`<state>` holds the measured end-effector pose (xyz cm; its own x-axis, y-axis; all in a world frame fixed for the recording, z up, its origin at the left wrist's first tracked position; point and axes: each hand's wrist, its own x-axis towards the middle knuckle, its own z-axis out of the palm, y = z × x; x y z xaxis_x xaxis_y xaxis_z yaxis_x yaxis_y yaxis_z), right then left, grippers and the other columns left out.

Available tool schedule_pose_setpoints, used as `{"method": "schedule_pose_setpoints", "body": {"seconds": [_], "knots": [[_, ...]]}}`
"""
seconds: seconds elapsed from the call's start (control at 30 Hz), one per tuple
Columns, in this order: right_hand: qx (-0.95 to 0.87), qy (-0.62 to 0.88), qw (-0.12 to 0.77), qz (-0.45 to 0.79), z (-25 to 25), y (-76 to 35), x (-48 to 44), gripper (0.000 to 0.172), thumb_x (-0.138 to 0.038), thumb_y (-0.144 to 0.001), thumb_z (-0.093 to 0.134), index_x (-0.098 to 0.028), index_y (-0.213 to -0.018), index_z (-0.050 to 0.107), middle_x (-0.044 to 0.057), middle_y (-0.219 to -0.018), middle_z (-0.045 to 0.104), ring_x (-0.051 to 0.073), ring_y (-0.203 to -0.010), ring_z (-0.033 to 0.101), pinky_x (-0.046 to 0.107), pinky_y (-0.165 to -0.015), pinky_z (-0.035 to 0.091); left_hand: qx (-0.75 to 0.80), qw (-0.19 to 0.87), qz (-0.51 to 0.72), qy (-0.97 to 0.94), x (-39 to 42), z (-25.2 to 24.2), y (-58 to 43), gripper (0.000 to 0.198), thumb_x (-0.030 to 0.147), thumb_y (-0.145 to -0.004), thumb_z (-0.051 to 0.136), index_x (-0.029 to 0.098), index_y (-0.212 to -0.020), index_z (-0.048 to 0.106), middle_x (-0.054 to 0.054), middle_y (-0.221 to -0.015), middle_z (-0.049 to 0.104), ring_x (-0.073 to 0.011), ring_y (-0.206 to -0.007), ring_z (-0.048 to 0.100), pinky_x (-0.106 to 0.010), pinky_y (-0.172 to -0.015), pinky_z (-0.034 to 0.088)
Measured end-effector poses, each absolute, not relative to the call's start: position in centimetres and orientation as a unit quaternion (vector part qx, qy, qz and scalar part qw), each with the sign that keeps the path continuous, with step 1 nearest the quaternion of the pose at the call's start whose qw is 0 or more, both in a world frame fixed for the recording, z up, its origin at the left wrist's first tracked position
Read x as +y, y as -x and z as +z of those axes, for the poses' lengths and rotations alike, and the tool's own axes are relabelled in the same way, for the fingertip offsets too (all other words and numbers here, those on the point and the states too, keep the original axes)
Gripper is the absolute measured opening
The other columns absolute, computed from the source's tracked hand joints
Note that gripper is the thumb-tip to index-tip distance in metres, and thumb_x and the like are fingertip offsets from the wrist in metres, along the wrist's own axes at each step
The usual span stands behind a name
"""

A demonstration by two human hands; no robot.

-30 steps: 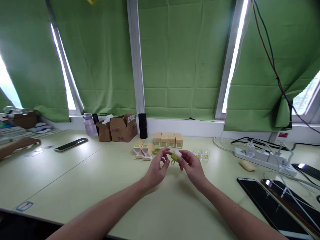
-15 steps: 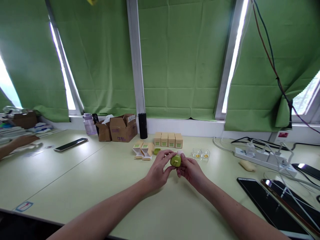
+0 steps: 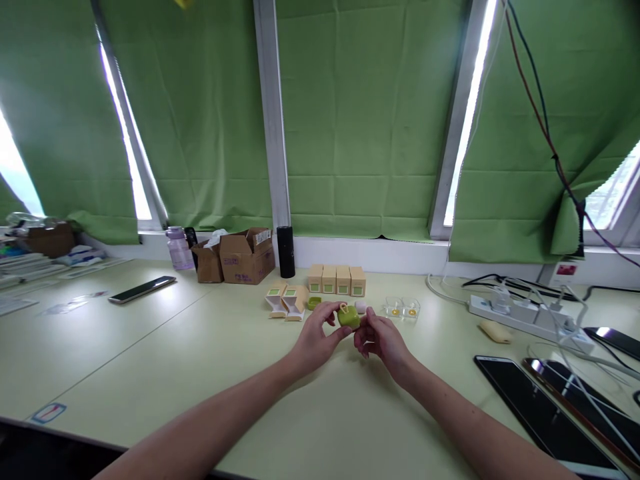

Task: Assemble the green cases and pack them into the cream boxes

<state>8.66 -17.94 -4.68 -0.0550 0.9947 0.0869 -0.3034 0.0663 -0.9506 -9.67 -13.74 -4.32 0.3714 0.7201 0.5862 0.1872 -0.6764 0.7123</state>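
My left hand (image 3: 315, 335) and my right hand (image 3: 383, 340) meet above the pale green table (image 3: 200, 347), both pinching a small green case (image 3: 349, 315) with a little loop on top. The fingers of each hand are curled round it. A small white piece (image 3: 361, 307) lies on the table just behind the case. Behind the hands stand a row of tan boxes (image 3: 336, 280), two opened tan boxes (image 3: 287, 299) and a small green part (image 3: 313, 302). Two clear trays with yellow dots (image 3: 403, 308) lie to the right.
Cardboard boxes (image 3: 240, 257), a black cylinder (image 3: 286, 251) and a purple bottle (image 3: 177, 247) stand by the window sill. A phone (image 3: 142, 289) lies at the left. A power strip (image 3: 525, 313) with cables and dark tablets (image 3: 535, 407) fill the right side.
The white piece that my right hand held a second ago now lies on the table. Both hands closed on the green case. The other person's hand at far left has left the view.
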Motion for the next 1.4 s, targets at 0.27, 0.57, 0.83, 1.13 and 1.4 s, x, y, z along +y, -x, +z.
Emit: {"method": "schedule_pose_setpoints", "body": {"seconds": [0.27, 0.57, 0.83, 1.13, 1.4], "knots": [[-0.496, 0.398, 0.568, 0.521, -4.7, -8.8, -18.1, 0.068, -0.086, -0.074, 0.064, -0.017, -0.073, 0.066, 0.001, -0.055, 0.060, 0.013, -0.050, 0.052, 0.024, -0.046, 0.033, 0.261, 0.469, 0.416, -0.734, -13.2, -3.4, 9.5, 0.049, 0.061, -0.085, 0.074, 0.014, -0.098, 0.075, -0.007, -0.091, 0.070, -0.0186, -0.083, 0.061, -0.031, -0.073, 0.052], [-0.590, 0.500, 0.547, 0.321, -5.3, -9.8, -16.6, 0.044, -0.062, -0.085, 0.057, -0.020, -0.077, 0.068, 0.003, -0.060, 0.063, 0.018, -0.056, 0.057, 0.030, -0.054, 0.040, 0.264, 0.585, 0.426, -0.638, -12.8, -3.9, 9.8, 0.050, 0.059, -0.081, 0.080, 0.013, -0.099, 0.077, -0.009, -0.096, 0.070, -0.0176, -0.087, 0.060, -0.029, -0.076, 0.051], [-0.638, 0.619, 0.452, -0.072, -5.6, -14.4, -15.3, 0.022, -0.017, -0.089, 0.054, -0.022, -0.090, 0.075, 0.012, -0.099, 0.074, 0.032, -0.104, 0.054, 0.044, -0.087, 0.041, 0.275, 0.607, 0.468, -0.580, -12.3, -4.5, 10.0, 0.051, 0.060, -0.078, 0.082, 0.012, -0.094, 0.077, -0.008, -0.092, 0.064, -0.0163, -0.085, 0.053, -0.029, -0.072, 0.050], [-0.674, 0.700, 0.201, -0.121, -6.2, -15.6, -14.8, 0.035, -0.002, -0.084, 0.051, -0.018, -0.096, 0.080, 0.011, -0.125, 0.073, 0.033, -0.127, 0.048, 0.044, -0.102, 0.029, 0.273, 0.623, 0.489, -0.546, -12.1, -4.3, 10.0, 0.050, 0.060, -0.073, 0.086, 0.012, -0.087, 0.077, -0.007, -0.086, 0.059, -0.0169, -0.085, 0.052, -0.028, -0.070, 0.051], [-0.730, 0.643, 0.203, -0.111, -4.6, -12.6, -16.6, 0.030, 0.000, -0.078, 0.058, -0.021, -0.088, 0.077, 0.008, -0.102, 0.078, 0.025, -0.104, 0.062, 0.040, -0.101, 0.027, 0.276, 0.619, 0.512, -0.528, -12.1, -4.2, 9.9, 0.053, 0.061, -0.068, 0.089, 0.012, -0.085, 0.077, -0.006, -0.084, 0.061, -0.0159, -0.083, 0.052, -0.027, -0.068, 0.051]]}}
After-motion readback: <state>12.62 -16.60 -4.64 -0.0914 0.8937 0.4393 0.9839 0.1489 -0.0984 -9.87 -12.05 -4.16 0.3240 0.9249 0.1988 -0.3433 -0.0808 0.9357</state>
